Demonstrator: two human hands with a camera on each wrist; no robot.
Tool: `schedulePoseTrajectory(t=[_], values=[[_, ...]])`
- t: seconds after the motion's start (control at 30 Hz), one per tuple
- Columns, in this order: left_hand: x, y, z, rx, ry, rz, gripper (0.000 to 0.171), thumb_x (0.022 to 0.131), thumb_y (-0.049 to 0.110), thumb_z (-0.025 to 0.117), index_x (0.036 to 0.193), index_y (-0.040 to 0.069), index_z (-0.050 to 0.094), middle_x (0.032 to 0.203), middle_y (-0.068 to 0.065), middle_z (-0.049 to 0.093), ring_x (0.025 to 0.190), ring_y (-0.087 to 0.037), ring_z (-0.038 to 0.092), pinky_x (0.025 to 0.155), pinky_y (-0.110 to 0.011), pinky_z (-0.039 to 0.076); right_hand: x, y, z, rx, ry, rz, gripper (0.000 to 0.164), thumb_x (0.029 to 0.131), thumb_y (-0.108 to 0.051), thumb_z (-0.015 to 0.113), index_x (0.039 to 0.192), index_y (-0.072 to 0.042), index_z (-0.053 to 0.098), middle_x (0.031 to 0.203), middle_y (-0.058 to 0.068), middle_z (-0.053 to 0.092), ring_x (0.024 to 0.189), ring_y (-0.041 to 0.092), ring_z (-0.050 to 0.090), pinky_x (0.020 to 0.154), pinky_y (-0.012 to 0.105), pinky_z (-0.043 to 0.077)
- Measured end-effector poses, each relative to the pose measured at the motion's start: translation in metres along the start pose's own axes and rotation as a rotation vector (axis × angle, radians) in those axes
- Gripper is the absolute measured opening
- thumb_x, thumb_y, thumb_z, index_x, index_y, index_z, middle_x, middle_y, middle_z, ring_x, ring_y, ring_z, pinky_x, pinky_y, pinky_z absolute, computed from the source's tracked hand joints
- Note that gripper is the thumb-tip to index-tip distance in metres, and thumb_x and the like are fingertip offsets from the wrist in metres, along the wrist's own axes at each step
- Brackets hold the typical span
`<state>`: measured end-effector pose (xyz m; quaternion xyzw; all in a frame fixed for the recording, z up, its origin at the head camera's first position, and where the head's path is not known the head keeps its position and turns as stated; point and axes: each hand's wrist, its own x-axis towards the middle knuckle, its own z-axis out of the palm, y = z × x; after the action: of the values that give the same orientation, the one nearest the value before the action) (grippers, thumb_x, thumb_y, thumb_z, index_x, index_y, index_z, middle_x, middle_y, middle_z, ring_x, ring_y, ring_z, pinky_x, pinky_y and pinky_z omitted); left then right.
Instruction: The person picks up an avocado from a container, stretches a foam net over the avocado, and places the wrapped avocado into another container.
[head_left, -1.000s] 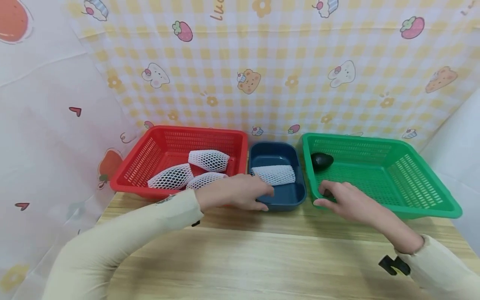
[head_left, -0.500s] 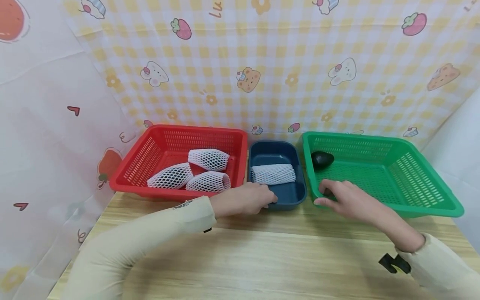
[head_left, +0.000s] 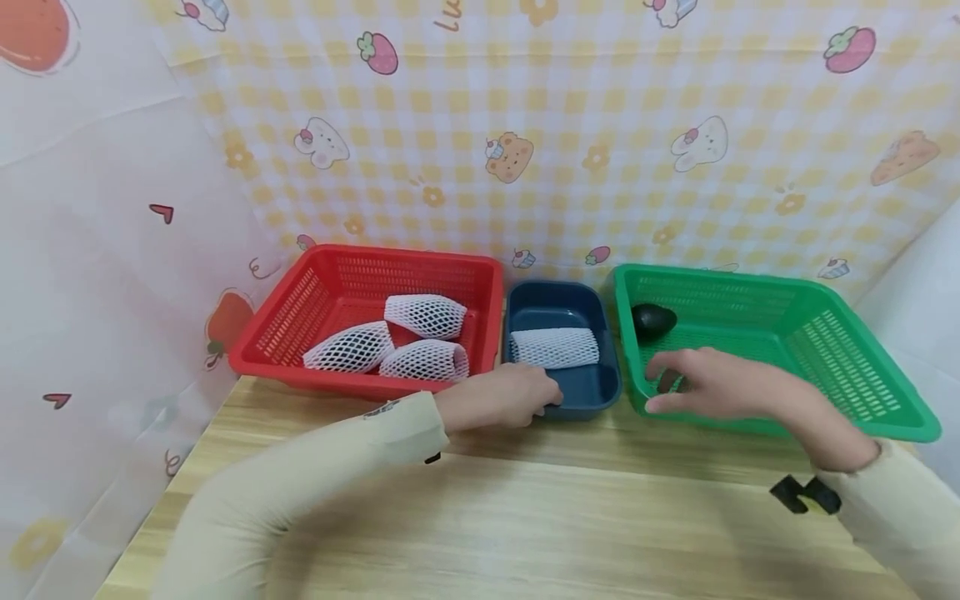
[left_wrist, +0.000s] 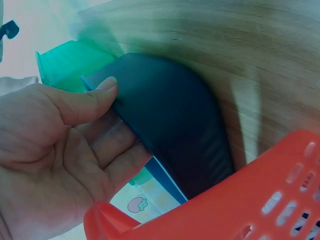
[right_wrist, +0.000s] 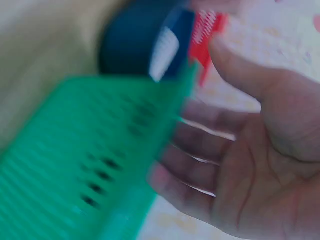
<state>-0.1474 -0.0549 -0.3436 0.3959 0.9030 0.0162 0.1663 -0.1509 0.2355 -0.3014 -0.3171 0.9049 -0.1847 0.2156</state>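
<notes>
My left hand (head_left: 519, 395) pinches the front rim of the dark blue bin (head_left: 577, 388). In the left wrist view, the thumb lies on the bin's outer wall (left_wrist: 165, 107) and the fingers reach inside. One white foam net sleeve (head_left: 555, 347) lies flat across that bin. My right hand (head_left: 720, 383) is at the front left corner of the green basket (head_left: 780, 350), fingers loosely bent over its rim. In the right wrist view, the thumb stands away from the basket wall (right_wrist: 120, 125) and nothing is held. A dark avocado (head_left: 653, 321) lies in the basket's left side.
To the left stands a red basket (head_left: 420, 257) with bulging white foam nets (head_left: 351, 347) in it, dark inside their mesh. All three containers stand in a row on a wooden table (head_left: 480, 517). A checked cloth (head_left: 450, 125) hangs close behind them.
My left hand has gone from hovering with spread fingers to pinching the blue bin's front rim. My right fingers have loosened and lifted slightly at the green basket's corner.
</notes>
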Motion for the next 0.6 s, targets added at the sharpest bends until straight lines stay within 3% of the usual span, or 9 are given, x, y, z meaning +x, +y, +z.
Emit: schedulePoseTrajectory(t=[0.07,0.2,0.43,0.6], values=[[0.001,0.001,0.000,0.005,-0.002,-0.001,0.052,0.084,0.015,0.085,0.133,0.018,0.068,0.110,0.000,0.069,0.091,-0.013,0.060,0.079,-0.023,0.054,0.000,0.003,-0.014,-0.009,-0.066,0.029,0.051,0.097,-0.043,0.068,0.127,-0.002,0.060,0.111,0.002,0.068,0.094,0.018,0.067,0.077,0.037,0.055],[0.003,0.002,0.000,0.012,-0.012,-0.007,0.051,0.084,0.015,0.085,0.133,0.018,0.068,0.108,0.001,0.069,0.089,-0.012,0.060,0.079,-0.022,0.054,0.005,0.011,-0.038,-0.078,-0.118,0.088,0.059,0.097,-0.042,0.069,0.136,0.000,0.054,0.123,0.013,0.064,0.100,0.026,0.066,0.081,0.044,0.054],[0.006,0.003,-0.001,0.028,-0.033,-0.016,0.046,0.089,0.013,0.080,0.133,0.019,0.069,0.110,0.000,0.069,0.091,-0.014,0.060,0.081,-0.025,0.054,0.027,0.042,-0.055,-0.268,-0.063,0.091,0.056,0.092,-0.019,0.078,0.135,0.008,0.053,0.127,0.027,0.058,0.117,0.049,0.054,0.090,0.056,0.050],[0.006,0.003,-0.001,0.011,-0.042,-0.035,0.050,0.086,0.013,0.083,0.133,0.019,0.068,0.110,0.000,0.069,0.091,-0.014,0.060,0.080,-0.025,0.054,0.044,0.064,-0.058,-0.343,-0.021,0.095,0.066,0.086,-0.009,0.082,0.139,0.011,0.049,0.134,0.035,0.049,0.120,0.053,0.050,0.090,0.059,0.048]])
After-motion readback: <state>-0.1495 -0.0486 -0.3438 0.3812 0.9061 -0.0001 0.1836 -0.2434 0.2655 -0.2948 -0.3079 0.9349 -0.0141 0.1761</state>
